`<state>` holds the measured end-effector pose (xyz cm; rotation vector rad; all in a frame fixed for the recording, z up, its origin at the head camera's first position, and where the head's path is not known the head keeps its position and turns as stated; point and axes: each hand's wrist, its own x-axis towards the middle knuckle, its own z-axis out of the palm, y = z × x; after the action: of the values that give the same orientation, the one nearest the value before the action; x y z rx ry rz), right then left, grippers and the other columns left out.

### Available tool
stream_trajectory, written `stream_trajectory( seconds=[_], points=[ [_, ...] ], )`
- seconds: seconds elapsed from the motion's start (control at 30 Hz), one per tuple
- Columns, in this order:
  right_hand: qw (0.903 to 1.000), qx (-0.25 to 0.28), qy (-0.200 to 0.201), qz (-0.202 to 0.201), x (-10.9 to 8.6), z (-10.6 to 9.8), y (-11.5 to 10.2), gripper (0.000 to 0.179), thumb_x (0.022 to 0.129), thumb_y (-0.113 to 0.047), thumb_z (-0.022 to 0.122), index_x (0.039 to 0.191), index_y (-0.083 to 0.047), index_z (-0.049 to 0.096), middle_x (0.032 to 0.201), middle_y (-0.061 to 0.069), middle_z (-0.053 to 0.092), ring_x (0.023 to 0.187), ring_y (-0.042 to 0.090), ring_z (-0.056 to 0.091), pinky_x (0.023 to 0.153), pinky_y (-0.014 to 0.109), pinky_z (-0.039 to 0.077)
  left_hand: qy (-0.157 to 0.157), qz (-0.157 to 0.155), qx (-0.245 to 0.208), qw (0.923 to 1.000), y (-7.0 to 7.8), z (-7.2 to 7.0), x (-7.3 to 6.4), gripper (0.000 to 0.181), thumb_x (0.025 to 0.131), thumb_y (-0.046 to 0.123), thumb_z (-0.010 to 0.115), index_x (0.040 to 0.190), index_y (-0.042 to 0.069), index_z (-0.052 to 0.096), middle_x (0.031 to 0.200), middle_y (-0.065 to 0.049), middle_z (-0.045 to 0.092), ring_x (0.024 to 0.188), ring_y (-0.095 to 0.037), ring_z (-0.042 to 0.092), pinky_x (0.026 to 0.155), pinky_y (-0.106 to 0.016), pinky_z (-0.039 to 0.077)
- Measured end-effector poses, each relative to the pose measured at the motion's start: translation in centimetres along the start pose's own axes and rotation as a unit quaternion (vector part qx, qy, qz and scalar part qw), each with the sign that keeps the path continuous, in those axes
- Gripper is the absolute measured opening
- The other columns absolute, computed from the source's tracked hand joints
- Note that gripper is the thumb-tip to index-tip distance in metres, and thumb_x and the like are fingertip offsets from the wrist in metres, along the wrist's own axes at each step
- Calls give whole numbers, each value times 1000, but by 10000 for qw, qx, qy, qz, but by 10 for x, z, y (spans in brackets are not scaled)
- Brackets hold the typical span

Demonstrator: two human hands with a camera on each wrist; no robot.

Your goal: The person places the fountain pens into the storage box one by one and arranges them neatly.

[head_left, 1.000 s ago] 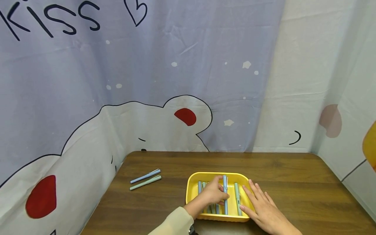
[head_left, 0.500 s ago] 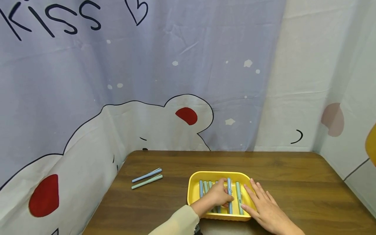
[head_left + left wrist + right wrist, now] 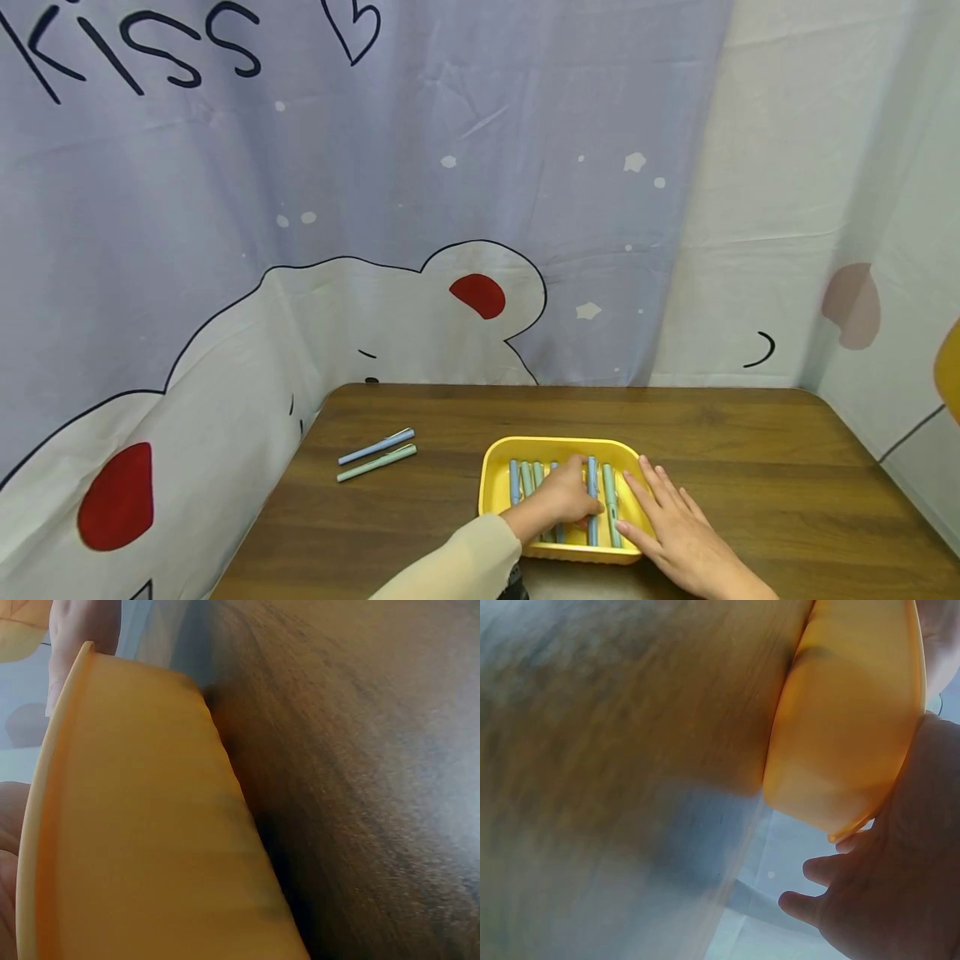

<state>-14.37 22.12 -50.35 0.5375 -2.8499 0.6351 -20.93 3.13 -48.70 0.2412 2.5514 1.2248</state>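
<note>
My left hand (image 3: 564,496) reaches over the front of the yellow tray (image 3: 558,440) and pinches a blue pen (image 3: 592,475), its thumb lying across the barrel. The pen points front to back inside the tray. To its right is a green pen (image 3: 611,504). Several more blue and green pens line the tray's left part, partly hidden by the hand. My right hand (image 3: 675,533) rests with spread, straight fingers along the tray's right rim. The right wrist view shows that hand's fingers (image 3: 802,907) by the tray's wall (image 3: 840,727). In the left wrist view the tray's outer wall (image 3: 150,810) hides most of the fingers.
On the left of the brown wooden table (image 3: 450,417) lie a blue pen (image 3: 377,447) and a green pen (image 3: 377,463), side by side and slanted. A printed cloth (image 3: 480,167) hangs behind the table.
My left hand has shifted right inside the tray, and the blue pen has moved with it, closer to the green pen. More pens at left now show. The right hand keeps its place.
</note>
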Motion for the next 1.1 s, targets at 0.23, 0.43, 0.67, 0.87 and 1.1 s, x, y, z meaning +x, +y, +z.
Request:
stream_trajectory(
  seconds=[0.23, 0.43, 0.67, 0.87, 1.1],
  points=[
    [10000, 33, 36, -15, 0, 0, 1, 67, 101, -50, 58, 154, -11, 45, 164, 19, 28, 146, 48, 31, 106, 73, 30, -1, -130, 39, 9999, 5, 6, 3, 73, 80, 4, 83, 143, 3, 46, 72, -7, 60, 44, -18, 62, 44, -27, 51],
    [10000, 81, 15, -22, 0, 1, 1, 65, 101, -48, 58, 152, -10, 47, 164, 19, 28, 146, 48, 31, 106, 73, 31, 8, -260, 253, 9993, 5, 12, 7, 76, 80, 8, 86, 143, 1, 45, 85, -14, 68, 44, -16, 61, 43, -25, 50],
    [10000, 64, 35, -25, 0, 1, 2, 65, 101, -49, 58, 151, -9, 48, 164, 20, 28, 146, 48, 31, 106, 73, 31, 34, -353, 189, 9992, 4, 15, 8, 72, 79, 10, 87, 140, 2, 47, 94, -19, 68, 45, -16, 63, 44, -26, 52],
    [10000, 87, 14, 6, 0, 1, 2, 65, 101, -50, 57, 151, -10, 48, 164, 19, 28, 146, 48, 31, 106, 72, 31, -1, -368, 96, 9993, 2, 14, 6, 70, 80, 10, 87, 138, 1, 48, 99, -20, 67, 45, -17, 63, 46, -27, 52],
    [10000, 73, 61, -9, 0, 1, 1, 64, 101, -49, 58, 151, -9, 49, 164, 19, 29, 145, 48, 31, 105, 72, 33, -76, -356, 30, 9993, 4, 12, 1, 73, 80, 12, 86, 141, 1, 46, 91, -18, 67, 47, -19, 65, 51, -26, 53]
  ],
)
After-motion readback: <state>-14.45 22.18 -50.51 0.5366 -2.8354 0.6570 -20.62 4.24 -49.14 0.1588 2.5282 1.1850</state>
